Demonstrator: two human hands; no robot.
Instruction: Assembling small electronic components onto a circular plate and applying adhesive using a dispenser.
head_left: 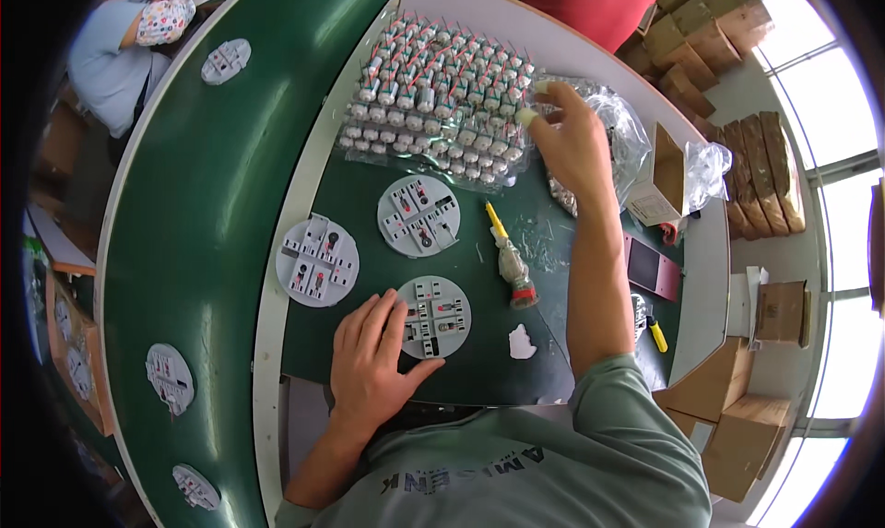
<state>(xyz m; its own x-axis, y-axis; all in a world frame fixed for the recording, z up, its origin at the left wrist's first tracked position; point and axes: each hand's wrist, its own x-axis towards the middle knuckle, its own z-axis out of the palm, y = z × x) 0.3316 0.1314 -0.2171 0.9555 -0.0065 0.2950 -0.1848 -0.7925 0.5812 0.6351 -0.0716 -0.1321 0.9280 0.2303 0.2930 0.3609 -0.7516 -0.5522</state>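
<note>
A dark green mat is covered with pale grey round discs marked with red and black spots. White-and-red parts (packed in rows) are seen beside a yellow-handled tool. Grey-green sleeves are worn.

A dark green mat covers the workbench, whose pale top shows along the far and right edges. On the mat lie three round grey plates with fitted parts: one at the left, one farther in, one near. To their right lies a yellow-handled tool. Far across the bench rests a clear tray of small white cylindrical parts, with a crumpled plastic bag and an open cardboard box at the right.
</note>
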